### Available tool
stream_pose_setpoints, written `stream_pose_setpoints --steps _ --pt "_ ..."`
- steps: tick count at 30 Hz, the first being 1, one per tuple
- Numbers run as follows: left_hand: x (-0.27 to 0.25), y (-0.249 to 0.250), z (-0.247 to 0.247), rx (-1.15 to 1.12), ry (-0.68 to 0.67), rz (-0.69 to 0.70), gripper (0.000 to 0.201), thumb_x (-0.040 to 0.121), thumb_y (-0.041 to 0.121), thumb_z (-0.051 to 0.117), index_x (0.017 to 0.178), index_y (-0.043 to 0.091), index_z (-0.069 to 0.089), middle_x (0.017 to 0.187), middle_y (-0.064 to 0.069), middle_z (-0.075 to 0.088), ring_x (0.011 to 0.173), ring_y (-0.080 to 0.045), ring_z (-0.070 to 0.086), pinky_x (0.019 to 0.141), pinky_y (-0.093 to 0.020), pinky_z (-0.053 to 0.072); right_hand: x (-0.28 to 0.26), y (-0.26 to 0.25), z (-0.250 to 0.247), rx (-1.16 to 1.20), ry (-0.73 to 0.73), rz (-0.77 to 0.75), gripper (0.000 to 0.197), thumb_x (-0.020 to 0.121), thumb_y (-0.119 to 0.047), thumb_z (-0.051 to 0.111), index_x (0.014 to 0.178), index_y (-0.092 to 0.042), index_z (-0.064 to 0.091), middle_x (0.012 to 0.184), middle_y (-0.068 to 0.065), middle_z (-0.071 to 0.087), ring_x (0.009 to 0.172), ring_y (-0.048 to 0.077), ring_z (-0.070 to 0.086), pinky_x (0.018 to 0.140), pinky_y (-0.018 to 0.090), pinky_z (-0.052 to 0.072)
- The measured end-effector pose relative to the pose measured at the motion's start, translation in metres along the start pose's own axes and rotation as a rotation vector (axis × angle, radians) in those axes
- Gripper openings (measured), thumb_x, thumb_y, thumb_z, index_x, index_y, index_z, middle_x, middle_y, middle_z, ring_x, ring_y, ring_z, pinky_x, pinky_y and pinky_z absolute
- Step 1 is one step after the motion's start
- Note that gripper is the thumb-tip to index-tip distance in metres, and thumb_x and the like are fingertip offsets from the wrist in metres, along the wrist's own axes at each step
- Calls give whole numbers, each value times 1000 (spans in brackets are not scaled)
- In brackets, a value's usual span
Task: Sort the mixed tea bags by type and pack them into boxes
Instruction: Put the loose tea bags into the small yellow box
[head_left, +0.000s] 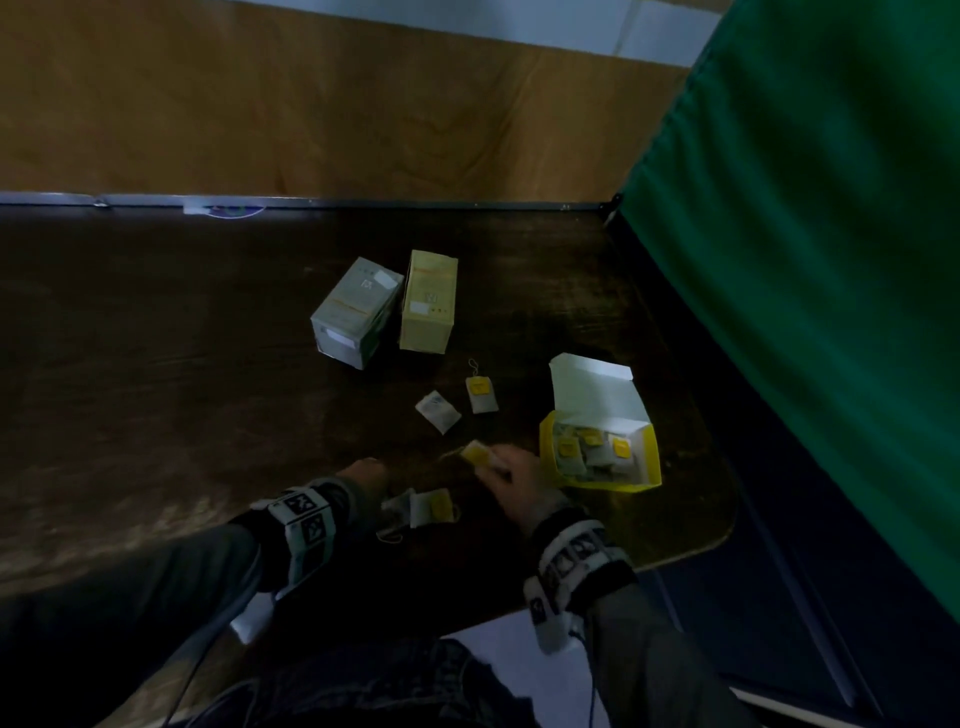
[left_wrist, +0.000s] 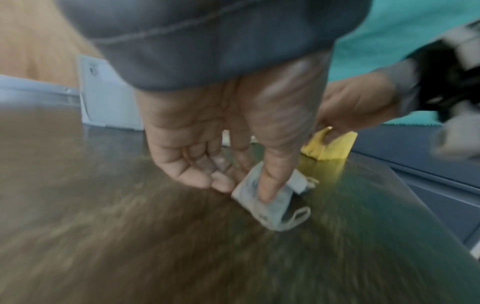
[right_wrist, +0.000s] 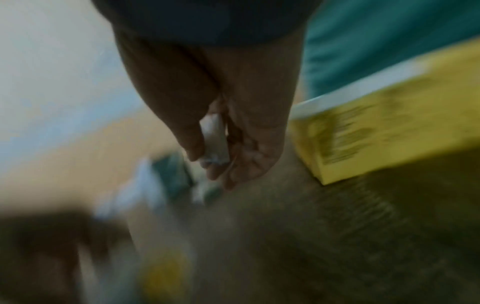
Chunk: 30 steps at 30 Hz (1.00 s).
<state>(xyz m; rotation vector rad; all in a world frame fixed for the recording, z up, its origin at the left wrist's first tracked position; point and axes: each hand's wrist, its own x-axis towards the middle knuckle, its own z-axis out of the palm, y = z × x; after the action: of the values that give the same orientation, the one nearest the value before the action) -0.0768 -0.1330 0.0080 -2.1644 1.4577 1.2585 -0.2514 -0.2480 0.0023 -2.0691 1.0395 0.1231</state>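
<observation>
My right hand (head_left: 506, 467) pinches a yellow-tagged tea bag (head_left: 477, 453) just left of the open yellow box (head_left: 602, 486), which holds several yellow-tagged bags; the right wrist view shows the bag (right_wrist: 214, 142) between thumb and fingers. My left hand (head_left: 363, 475) grips a pale tea bag (left_wrist: 262, 205) between thumb and fingers at the table surface. A yellow-tagged bag (head_left: 434, 506) lies between my hands. Farther off lie a white-tagged bag (head_left: 438, 411) and another yellow-tagged bag (head_left: 480, 395).
Two closed boxes stand mid-table: a grey-white one (head_left: 356, 314) and a pale yellow one (head_left: 428, 301). A green cloth (head_left: 810, 260) hangs at the right past the table edge. The dark wooden table (head_left: 156, 364) stretches left.
</observation>
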Motion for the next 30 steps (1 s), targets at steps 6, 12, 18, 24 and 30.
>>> stream_pose_setpoints --steps 6,12,18,24,30 --pt "1 3 -5 -42 90 46 57 89 21 57 142 14 35 145 -9 34 133 -24 37 104 -28 35 -26 26 -54 712 314 214 20 95 -14 51 81 -5 62 71 6 62 66 20 58 62 26 47" --pt "2 4 -3 -42 72 87 56 90 20 57 141 15 35 144 -9 33 133 -23 35 103 -29 35 -43 69 -95 716 443 306 18 90 -15 60 75 -22 67 64 1 70 57 13 65 54 25 48" --pt "-1 2 -2 -49 70 111 54 89 19 58 140 18 38 143 -7 33 131 -23 37 102 -28 36 -39 80 -119 791 548 464 18 92 -15 56 75 -18 59 48 -8 65 55 13 63 54 24 44" --pt "-1 4 -2 -26 82 77 51 89 19 58 136 14 40 140 -8 38 130 -23 39 102 -28 35 -24 66 -115 628 449 640 11 91 -16 58 98 -7 59 90 15 61 52 10 64 43 19 44" --pt "1 7 -5 -12 26 2 44 93 30 50 131 9 46 134 -10 48 122 -25 48 97 -30 40 -50 22 -97 -27 580 461 53 87 -19 62 133 -8 37 133 19 35 112 40 48 82 36 43"
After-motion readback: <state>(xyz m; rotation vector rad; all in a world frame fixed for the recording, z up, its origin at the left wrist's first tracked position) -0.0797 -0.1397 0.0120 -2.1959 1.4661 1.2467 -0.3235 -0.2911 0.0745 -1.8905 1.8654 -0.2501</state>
